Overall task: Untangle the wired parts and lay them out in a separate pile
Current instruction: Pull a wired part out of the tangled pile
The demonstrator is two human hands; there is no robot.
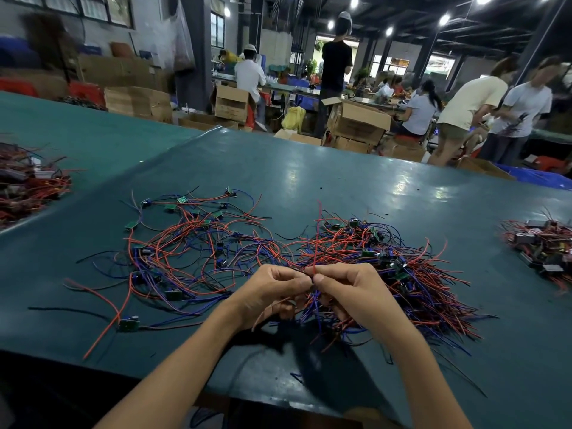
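Two bare forearms reaching in from below, left hand (272,292) and right hand (351,289) side by side, fingertips nearly touching, fingers curled, thumbs and forefingers pinching thin red and dark wires (314,257)

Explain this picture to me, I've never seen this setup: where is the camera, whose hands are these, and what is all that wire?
There is no machine here. One wide-angle camera sits on a person's head and looks down, so the two bare forearms reaching in are that person's own. The left hand and right hand meet fingertip to fingertip, and each grip pinches a red wire that sticks up between them. On the green table, a dense tangled heap of red, blue and black wires with small boards lies under and right of the hands. To the left lies a looser spread of the same parts, seemingly the sorted pile. Other people work in the background.
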